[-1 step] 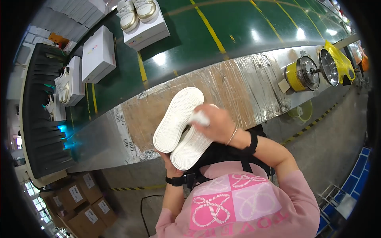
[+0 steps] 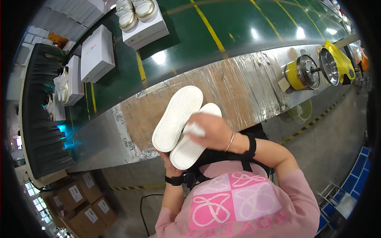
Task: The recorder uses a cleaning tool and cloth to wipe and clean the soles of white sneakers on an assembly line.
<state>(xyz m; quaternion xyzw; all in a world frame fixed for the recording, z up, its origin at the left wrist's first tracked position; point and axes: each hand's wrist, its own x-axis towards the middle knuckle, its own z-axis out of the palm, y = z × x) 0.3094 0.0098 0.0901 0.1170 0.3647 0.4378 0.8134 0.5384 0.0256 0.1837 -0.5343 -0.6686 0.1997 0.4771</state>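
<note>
Pair of white sneakers point(image 2: 180, 127) held soles-up, side by side, over the near edge of the taped cardboard work surface point(image 2: 234, 91). Left hand point(image 2: 168, 164) underneath at the heel ends, mostly hidden, fingers wrapped up around the pair; black wristwatch point(image 2: 174, 180) on that wrist. Right hand point(image 2: 212, 133) lies across the right sole, closed narrow on a small white wad, cloth or eraser point(image 2: 195, 129), pressed to the sole. Bare cardboard to the right of the shoes up to the metal bench edge; yellow buffing machine with metal discs point(image 2: 303, 73) well apart at far right. Beyond the bench, green conveyor belt point(image 2: 238, 31) carries white shoe boxes point(image 2: 97, 53), one topped with a finished pair of sneakers point(image 2: 135, 10), at far left. Brown cartons point(image 2: 85, 202) on the floor, near left.
</note>
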